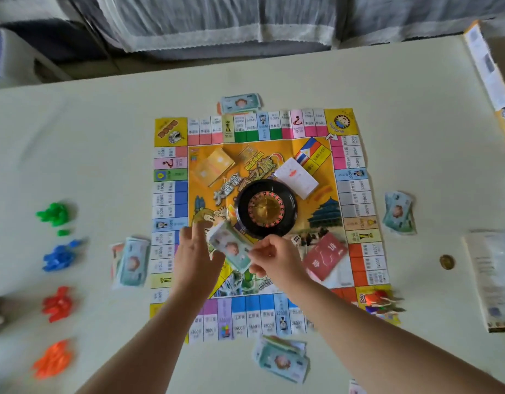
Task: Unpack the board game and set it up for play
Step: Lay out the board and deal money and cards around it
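Under the grip: white table (75, 137), with the creased paper game board (171, 194) spread flat on it. Just beyond the hands, black roulette wheel (267, 207) at board centre. Play-money bundle (231, 247) is held above the board's near half, between both hands. Right hand (277, 260) pinches its right end, fingers curled. Left hand (194, 257) is at the left end, fingers fairly straight; can't tell if it grips, too blurred. Notes are likely light, floppy and slick, prone to fanning. Best hold: pinch across a short end, support underneath.

Home: lace-hemmed curtain (217, 24) behind pale table (387, 86)
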